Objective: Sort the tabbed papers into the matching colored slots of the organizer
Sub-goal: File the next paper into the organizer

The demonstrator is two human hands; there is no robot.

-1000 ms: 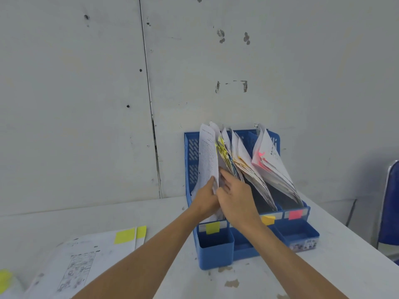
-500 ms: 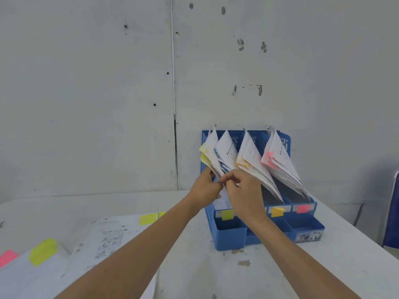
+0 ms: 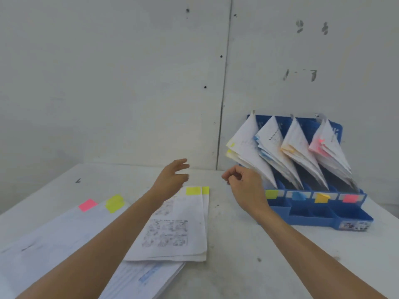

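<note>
Blue plastic four-slot organizer (image 3: pixel 354 216) is sitting at the far right of the white table (image 3: pixel 237 266), against the wall. Its slots are carrying yellow, blue, orange and pink labels, left to right, each holding leaning papers with matching tabs. Left hand (image 3: pixel 172 178) is hovering over the table with fingers spread wide, empty. Right hand (image 3: pixel 244 184) is hanging just left of the organizer, fingers curled loosely, gripping nothing. Unsorted white printed papers (image 3: pixel 172 229) are lying flat near left, with yellow tabs (image 3: pixel 197 190) at the far edge; the lower sheets are showing a pink tab (image 3: pixel 87 205) and a yellow-green tab (image 3: pixel 114 203).
</note>
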